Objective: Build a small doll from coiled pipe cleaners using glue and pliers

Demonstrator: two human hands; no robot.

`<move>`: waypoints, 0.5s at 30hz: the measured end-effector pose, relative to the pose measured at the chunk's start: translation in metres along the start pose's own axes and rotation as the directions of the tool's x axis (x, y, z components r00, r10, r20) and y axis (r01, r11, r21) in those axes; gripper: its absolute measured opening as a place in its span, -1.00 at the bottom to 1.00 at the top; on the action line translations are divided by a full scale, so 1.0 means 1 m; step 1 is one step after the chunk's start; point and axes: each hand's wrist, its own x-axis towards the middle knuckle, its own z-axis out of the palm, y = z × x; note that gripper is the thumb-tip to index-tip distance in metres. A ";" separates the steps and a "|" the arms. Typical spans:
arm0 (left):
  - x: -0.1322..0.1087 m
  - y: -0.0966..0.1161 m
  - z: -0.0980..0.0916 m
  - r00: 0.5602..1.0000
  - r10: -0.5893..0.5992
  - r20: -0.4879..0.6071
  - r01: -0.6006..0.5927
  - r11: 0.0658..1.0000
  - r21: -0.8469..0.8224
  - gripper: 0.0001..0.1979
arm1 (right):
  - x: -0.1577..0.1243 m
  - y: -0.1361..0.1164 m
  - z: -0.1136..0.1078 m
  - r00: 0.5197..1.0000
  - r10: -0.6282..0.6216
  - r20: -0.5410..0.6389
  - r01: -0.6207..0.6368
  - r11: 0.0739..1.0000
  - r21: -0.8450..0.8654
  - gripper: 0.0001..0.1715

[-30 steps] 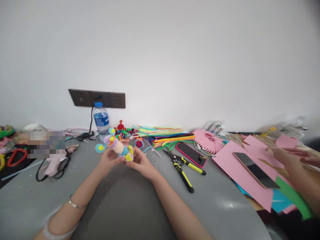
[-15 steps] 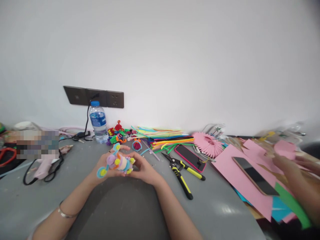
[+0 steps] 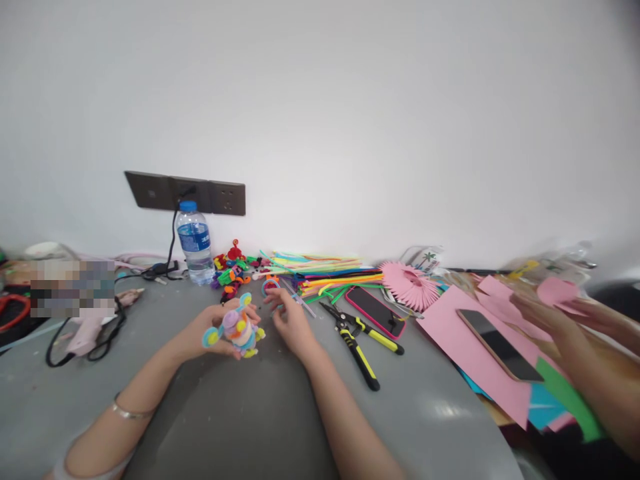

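Note:
My left hand (image 3: 215, 330) is closed around a small pipe-cleaner figure (image 3: 240, 327), pastel purple, yellow and orange, with blue-and-yellow round ends sticking out. My right hand (image 3: 290, 320) is apart from the figure, its fingers loosely spread and nothing visible in them. Just beyond its fingertips lies a blue pipe-cleaner ring (image 3: 271, 285) with orange and dark red on it; whether the fingers touch it I cannot tell. Behind is a heap of small colourful pipe-cleaner pieces (image 3: 233, 273).
Pipe cleaners (image 3: 340, 277) lie along the wall. To the right are yellow-black pliers (image 3: 357, 343), a pink-edged phone (image 3: 375, 311), a pink paper fan ring (image 3: 410, 285) and a co-worker's hands (image 3: 545, 317) over pink paper (image 3: 450, 327). Left stand a water bottle (image 3: 195, 243) and pink glue gun (image 3: 85, 333).
My right hand has let go of the figure and moved up toward the blue ring. The figure stays in my left hand, slightly turned. The co-worker's hands have shifted.

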 end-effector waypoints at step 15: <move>0.004 -0.005 0.007 0.988 -0.153 0.007 0.152 0.984 0.095 -0.54 | -0.002 -0.014 -0.010 0.980 0.079 -0.185 -0.053 0.988 0.145 -0.84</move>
